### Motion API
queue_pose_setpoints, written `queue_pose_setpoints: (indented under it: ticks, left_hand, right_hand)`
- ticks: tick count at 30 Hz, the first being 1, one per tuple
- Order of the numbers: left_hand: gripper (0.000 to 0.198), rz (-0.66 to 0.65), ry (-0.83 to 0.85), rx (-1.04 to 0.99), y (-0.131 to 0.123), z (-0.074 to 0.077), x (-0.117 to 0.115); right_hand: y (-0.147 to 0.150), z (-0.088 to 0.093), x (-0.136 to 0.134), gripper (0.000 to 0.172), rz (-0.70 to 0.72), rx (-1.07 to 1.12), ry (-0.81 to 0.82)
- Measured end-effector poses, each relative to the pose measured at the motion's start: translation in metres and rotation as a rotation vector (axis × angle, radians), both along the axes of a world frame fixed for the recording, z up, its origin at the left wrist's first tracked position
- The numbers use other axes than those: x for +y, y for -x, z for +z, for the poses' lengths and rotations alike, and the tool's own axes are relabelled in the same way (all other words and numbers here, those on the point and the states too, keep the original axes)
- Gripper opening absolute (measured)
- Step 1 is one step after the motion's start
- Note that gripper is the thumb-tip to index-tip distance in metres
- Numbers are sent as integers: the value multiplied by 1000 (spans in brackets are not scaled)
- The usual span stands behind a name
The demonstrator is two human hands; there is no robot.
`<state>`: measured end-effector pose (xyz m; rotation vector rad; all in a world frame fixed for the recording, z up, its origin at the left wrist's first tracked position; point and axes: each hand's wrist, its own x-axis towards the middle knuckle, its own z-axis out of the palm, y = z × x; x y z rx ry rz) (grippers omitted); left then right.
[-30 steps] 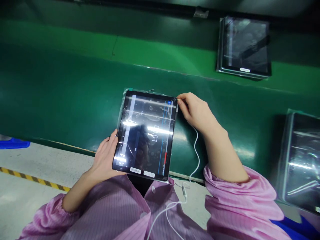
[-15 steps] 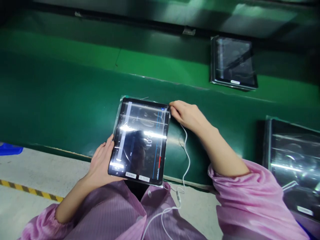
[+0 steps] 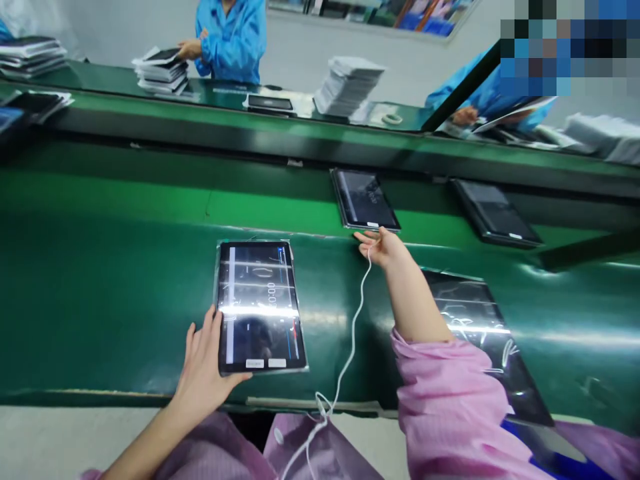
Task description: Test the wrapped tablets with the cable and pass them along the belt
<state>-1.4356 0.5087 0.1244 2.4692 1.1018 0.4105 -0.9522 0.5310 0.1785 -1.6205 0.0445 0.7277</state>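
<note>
In the head view, a tablet [image 3: 260, 340] in clear film lies on the green bench with its screen lit. My left hand [image 3: 207, 357] grips its lower left corner, fingers along the left side and thumb at the bottom edge. My right hand [image 3: 383, 250] is stretched forward, holding the end of a white earphone cable [image 3: 354, 333] between its fingers; the plug is hidden. The cable runs back to my shirt and divides there. Just beyond my right fingertips, a second tablet [image 3: 367, 203] lies on the bright green belt.
Another tablet [image 3: 495, 210] lies farther right on the belt. Beside my right forearm is a large dark film-covered panel [image 3: 480, 313]. Co-workers in blue sleeves [image 3: 235, 40] stand across the line, near stacks of tablets [image 3: 163, 73] and a white stack [image 3: 347, 87].
My right hand has left the tablet's upper right corner and moved forward and right with the cable. The tablet now lies farther onto the bench. My view has lifted, showing the far side.
</note>
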Motion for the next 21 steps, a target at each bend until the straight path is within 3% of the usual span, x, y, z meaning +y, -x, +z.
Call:
queue_pose_setpoints:
  ticks: [3, 8, 15, 18, 21]
  left_hand:
    - [127, -9, 34, -38, -36, -1, 33]
    - [122, -65, 111, -104, -104, 4, 108]
    - [123, -14, 177, -245, -222, 15, 194]
    - [109, 48, 244, -306, -250, 16, 210]
    - [86, 52, 335, -416, -245, 18, 194]
  right_hand:
    - [-11, -4, 23, 35, -158, 54, -8]
    - [-21, -10, 50, 38, -354, 49, -68]
    - [-20, -5, 37, 27, -369, -29, -114]
    - [-22, 9, 31, 18, -321, -73, -106]
    - [-8, 27, 18, 32, -318, -122, -96]
